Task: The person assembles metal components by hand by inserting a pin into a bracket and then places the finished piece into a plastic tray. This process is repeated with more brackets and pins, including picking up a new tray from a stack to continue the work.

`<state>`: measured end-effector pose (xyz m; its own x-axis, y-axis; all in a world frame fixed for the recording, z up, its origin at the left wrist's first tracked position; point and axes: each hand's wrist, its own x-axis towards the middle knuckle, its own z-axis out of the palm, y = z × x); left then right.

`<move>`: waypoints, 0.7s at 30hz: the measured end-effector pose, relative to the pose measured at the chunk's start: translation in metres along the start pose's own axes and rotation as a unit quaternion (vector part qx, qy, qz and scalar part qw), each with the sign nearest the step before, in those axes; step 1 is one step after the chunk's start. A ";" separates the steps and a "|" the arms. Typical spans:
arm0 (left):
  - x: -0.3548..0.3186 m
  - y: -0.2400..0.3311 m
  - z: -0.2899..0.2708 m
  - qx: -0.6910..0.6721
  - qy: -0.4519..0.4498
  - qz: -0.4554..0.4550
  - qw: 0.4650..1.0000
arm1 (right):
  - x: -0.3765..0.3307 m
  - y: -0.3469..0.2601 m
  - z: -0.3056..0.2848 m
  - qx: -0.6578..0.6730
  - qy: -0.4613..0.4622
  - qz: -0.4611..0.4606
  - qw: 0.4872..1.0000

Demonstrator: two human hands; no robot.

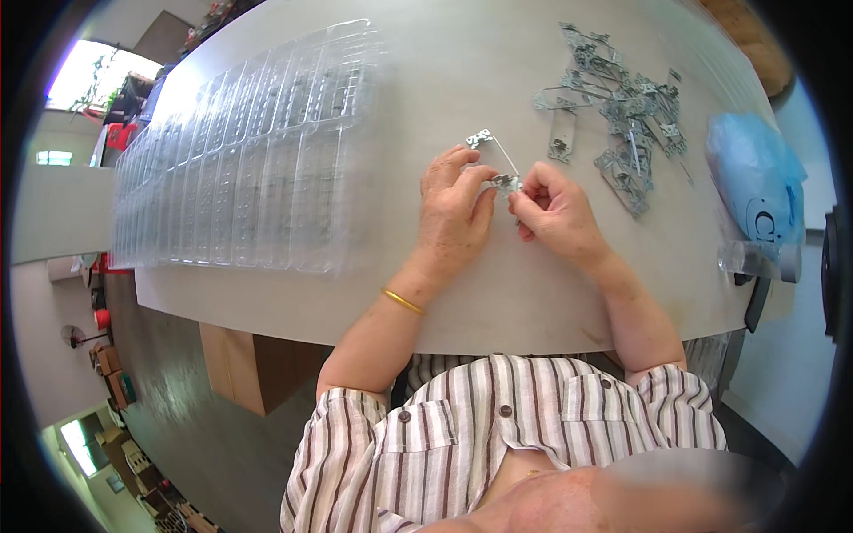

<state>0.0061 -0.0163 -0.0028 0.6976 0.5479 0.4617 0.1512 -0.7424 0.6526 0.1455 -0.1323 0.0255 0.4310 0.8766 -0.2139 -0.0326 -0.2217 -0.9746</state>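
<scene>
Metal bracket (506,183) seemingly pinched by both hands' fingers (484,197), bare table (498,293) toward near edge

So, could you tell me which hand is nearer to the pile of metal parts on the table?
Right. The right hand lies just short of the pile of metal parts, below and to its left; the left hand sits farther left, beyond the right hand.

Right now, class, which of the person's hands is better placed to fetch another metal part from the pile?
Probably the right hand: the pile of metal parts lies on its side of the table, while the left hand sits nearer the clear trays.
</scene>
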 end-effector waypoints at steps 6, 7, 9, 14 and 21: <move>-0.006 -0.003 0.004 0.038 -0.006 -0.039 0.998 | -0.005 0.004 -0.002 -0.036 -0.087 0.006 0.996; -0.006 -0.002 0.003 0.038 -0.007 -0.038 0.999 | -0.006 0.002 -0.001 -0.034 -0.085 0.005 0.996; -0.005 0.002 0.000 0.039 -0.017 -0.064 0.997 | -0.010 -0.003 -0.002 -0.031 -0.123 -0.007 0.992; -0.002 0.010 0.001 0.053 0.009 -0.052 0.997 | -0.007 0.000 -0.006 -0.023 -0.138 -0.025 0.990; 0.007 0.010 0.004 0.089 -0.025 -0.066 0.994 | 0.002 0.007 -0.015 -0.045 -0.155 -0.072 0.984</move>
<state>0.0149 -0.0214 0.0045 0.6961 0.6290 0.3460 0.3620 -0.7238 0.5875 0.1601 -0.1387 0.0189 0.1293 0.9867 -0.0982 0.0946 -0.1108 -0.9893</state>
